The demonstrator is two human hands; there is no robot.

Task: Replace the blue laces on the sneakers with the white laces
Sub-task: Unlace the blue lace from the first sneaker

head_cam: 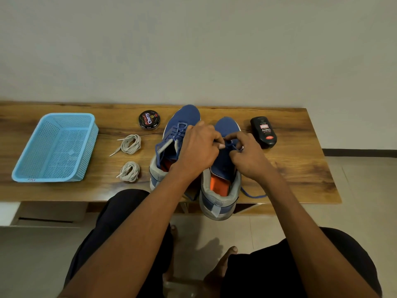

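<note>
Hands meet over the right sneaker (pixel 223 168), which stands at the table's (pixel 300 168) near edge, heel overhanging. Left hand (pixel 199 147) and right hand (pixel 247 155) both pinch its blue lace (pixel 231 145) near the toe; a loose end trails off the right side. Left sneaker (pixel 171 143) stands just beside, still laced blue. Two white lace bundles (pixel 130 158) lie left of it, between shoes and basket (pixel 55 147). Polish tin (pixel 149 119) and bottle (pixel 263 132) sit farther back.
</note>
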